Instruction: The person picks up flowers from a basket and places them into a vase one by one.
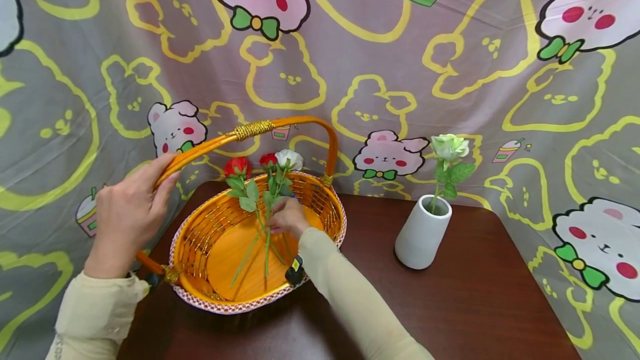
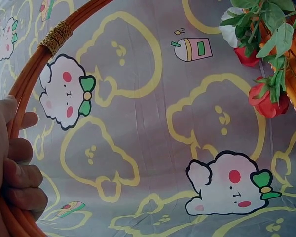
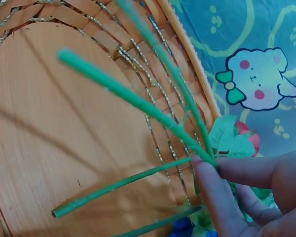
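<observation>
My left hand (image 1: pixel 131 204) grips the arched handle (image 1: pixel 212 144) of an orange woven basket (image 1: pixel 192 246); in the left wrist view its fingers (image 2: pixel 24 190) curl round the handle. Inside the basket my right hand (image 1: pixel 289 216) pinches green rose stems (image 3: pixel 118 96) between thumb and fingertips. Above that hand, at the far rim, show a red rose (image 1: pixel 237 167), a second red rose (image 1: pixel 268 159) and a white rose (image 1: pixel 289 158). Their stem ends point toward the near side, over the basket floor. Blue petals (image 3: pixel 181 228) peek out beneath the fingers in the right wrist view.
To the right, a white vase (image 1: pixel 423 238) holds one pale green-white rose (image 1: pixel 450 148). Both vase and basket stand on a dark brown table (image 1: pixel 465 293). Close behind the table hangs a grey cloth (image 1: pixel 390 60) printed with cartoon animals.
</observation>
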The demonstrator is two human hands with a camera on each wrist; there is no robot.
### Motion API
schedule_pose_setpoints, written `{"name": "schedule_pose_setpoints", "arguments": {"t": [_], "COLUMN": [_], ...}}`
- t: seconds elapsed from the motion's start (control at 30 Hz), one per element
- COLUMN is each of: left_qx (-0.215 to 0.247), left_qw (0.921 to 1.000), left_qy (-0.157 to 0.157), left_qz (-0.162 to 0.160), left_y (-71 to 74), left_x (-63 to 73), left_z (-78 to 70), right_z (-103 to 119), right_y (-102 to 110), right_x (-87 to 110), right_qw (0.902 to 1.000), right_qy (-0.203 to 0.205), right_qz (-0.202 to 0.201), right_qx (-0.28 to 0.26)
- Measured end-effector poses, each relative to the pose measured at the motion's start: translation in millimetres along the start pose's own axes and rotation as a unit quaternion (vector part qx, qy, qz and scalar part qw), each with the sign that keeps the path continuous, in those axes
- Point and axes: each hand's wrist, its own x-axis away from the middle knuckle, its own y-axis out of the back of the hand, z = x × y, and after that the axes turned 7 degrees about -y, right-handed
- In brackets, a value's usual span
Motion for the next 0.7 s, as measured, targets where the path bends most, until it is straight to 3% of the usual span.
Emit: {"name": "schedule_pose_setpoints", "arguments": {"t": [0.47,0.7], "left_qx": [-0.002,-0.001], "left_qw": [0.9999,1.0], "left_qy": [-0.01,-0.003], "left_qz": [-0.011,-0.006], "left_y": [0.9,0.1], "left_x": [0.2,0.5], "left_z": [0.3,-0.6], "right_z": [14,16], "right_y": [6,11], "right_x": [15.9,28.0], "right_qw": [0.9988,0.9988], "right_qy": [0.018,0.042], "right_qz": [-0.005,-0.005], "right_qx": [-0.045,-0.025]}}
